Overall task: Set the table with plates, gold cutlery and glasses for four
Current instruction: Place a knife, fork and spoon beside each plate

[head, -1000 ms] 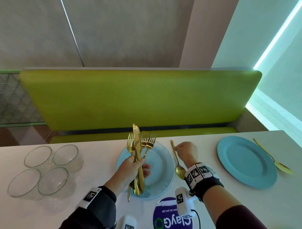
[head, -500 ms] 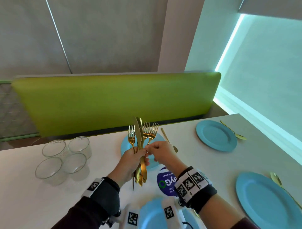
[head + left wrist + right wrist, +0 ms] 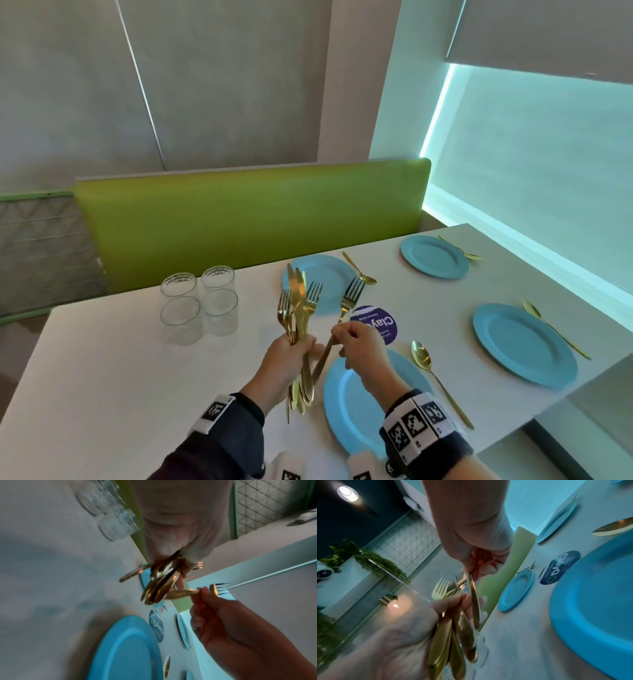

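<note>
My left hand (image 3: 291,356) grips a bundle of gold forks and knives (image 3: 298,308) upright above the white table (image 3: 102,377). My right hand (image 3: 356,346) pinches one gold fork (image 3: 346,308) by its handle, tines up, angled away from the bundle (image 3: 453,635). Several blue plates lie on the table: a near plate (image 3: 346,404), a far middle plate (image 3: 325,277) and two on the right (image 3: 524,346) (image 3: 433,255). A gold spoon (image 3: 435,373) lies to the right of the near plate, and each other plate has one too. Several clear glasses (image 3: 198,301) stand grouped at the left.
A green bench back (image 3: 246,212) runs along the table's far edge. A round purple sticker (image 3: 380,323) sits between the near and far middle plates. The table's right edge (image 3: 582,387) drops off past the right plates. A wire grid panel (image 3: 37,246) stands at the left.
My view has pulled back, showing all the plates. My right hand left the spoon by the far middle plate, came to the bundle and drew one fork out to the right.
</note>
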`<state>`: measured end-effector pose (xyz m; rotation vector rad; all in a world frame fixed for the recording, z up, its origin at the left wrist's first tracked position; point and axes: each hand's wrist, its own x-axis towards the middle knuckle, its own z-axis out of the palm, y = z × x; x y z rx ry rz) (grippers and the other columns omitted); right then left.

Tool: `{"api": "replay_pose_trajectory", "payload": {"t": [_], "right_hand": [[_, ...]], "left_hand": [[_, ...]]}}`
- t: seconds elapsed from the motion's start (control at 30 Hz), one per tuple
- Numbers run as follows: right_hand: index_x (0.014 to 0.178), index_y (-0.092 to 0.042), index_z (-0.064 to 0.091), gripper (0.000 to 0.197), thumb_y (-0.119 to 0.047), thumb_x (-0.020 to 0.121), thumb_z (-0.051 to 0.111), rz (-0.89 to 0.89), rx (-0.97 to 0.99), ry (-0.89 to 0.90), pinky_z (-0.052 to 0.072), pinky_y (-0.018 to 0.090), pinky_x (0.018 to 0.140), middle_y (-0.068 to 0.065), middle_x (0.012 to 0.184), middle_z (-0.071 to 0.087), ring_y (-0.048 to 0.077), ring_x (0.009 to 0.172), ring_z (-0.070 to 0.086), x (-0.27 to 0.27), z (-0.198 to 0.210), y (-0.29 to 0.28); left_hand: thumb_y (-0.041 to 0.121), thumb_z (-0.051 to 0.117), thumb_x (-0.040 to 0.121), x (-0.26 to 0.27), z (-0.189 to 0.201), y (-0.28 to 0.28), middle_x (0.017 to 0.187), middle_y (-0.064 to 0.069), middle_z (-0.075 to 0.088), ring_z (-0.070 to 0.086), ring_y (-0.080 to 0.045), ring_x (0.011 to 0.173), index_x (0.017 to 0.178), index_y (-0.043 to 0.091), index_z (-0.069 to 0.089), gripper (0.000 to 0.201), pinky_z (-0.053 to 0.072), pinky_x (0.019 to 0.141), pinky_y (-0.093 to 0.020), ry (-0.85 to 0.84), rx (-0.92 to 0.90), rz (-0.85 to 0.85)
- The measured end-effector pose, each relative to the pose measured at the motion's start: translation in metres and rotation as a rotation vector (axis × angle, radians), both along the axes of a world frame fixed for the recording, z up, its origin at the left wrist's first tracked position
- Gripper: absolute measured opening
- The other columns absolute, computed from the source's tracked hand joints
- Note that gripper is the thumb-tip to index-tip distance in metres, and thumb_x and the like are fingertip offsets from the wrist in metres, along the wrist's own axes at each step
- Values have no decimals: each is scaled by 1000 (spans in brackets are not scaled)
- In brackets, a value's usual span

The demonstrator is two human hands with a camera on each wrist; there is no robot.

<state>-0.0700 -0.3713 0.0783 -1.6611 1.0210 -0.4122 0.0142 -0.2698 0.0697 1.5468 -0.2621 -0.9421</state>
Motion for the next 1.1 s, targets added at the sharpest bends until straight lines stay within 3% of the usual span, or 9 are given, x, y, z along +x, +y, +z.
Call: {"api": "replay_pose_trajectory", "payload": {"t": [0.13, 0.4, 0.47, 0.53, 0.57, 0.63, 0.7, 0.8, 1.1], "right_hand": [[75, -14, 61, 17, -12, 91, 56, 81, -8, 133, 36, 15, 36, -3, 66, 61, 7, 43, 48, -18, -20, 14], [59, -13, 53, 28, 3, 82, 48, 339, -30, 578, 36, 13, 31, 3, 59, 53, 4, 26, 43, -22, -81, 44], [58, -14, 53, 28, 0, 82, 48, 410, -72, 680, 46, 15, 40, -1, 53, 51, 8, 38, 56, -17, -88, 51], [68, -12, 59, 19, -3, 82, 49, 456, -157, 753, 57, 24, 63, -2, 55, 52, 20, 69, 71, -14, -95, 56], [75, -11, 62, 16, -5, 82, 49, 452, -185, 768, 58, 28, 73, 1, 62, 57, 24, 84, 71, -13, -97, 57], [92, -7, 67, 20, -7, 84, 48, 407, -195, 780, 55, 30, 80, 9, 88, 68, 27, 97, 68, -11, -102, 62], [102, -2, 66, 25, -7, 86, 48, 350, -222, 805, 53, 29, 79, 14, 105, 69, 28, 99, 67, -12, -101, 62], [111, -2, 61, 27, -8, 89, 45, 303, -274, 829, 51, 30, 85, 13, 116, 65, 28, 108, 63, -12, -101, 61], [116, -7, 58, 29, -11, 92, 43, 264, -329, 880, 50, 31, 89, 9, 120, 63, 26, 111, 61, -14, -100, 65]], "left_hand": [[14, 46, 98, 7, -12, 34, 78, -10, 61, 58, -19, 63, 97, 4, 55, 14, 54, 52, -24, 106, 41, 132], [18, 47, 97, 8, -48, 81, 70, -6, 54, 49, -15, 58, 87, 6, 56, 18, 46, 54, -25, 177, 102, 164], [19, 47, 97, 7, -53, 88, 69, -6, 55, 49, -15, 58, 87, 6, 57, 19, 46, 54, -25, 198, 101, 150], [18, 47, 97, 8, -59, 94, 67, -5, 55, 48, -15, 57, 89, 5, 57, 19, 45, 52, -25, 217, 104, 146], [18, 47, 97, 9, -60, 95, 66, -4, 55, 48, -15, 56, 89, 5, 57, 18, 44, 51, -24, 225, 102, 149], [18, 47, 97, 11, -63, 100, 67, -5, 56, 49, -15, 56, 88, 5, 57, 19, 44, 51, -24, 227, 105, 155], [18, 47, 97, 10, -62, 99, 68, -6, 56, 50, -15, 57, 86, 5, 57, 19, 45, 52, -24, 220, 108, 149], [16, 47, 97, 11, -61, 96, 69, -6, 57, 50, -16, 58, 88, 4, 56, 18, 46, 51, -24, 209, 99, 152], [13, 48, 97, 9, -60, 89, 71, -8, 57, 51, -16, 57, 88, 4, 54, 13, 45, 44, -20, 214, 57, 155]]}}
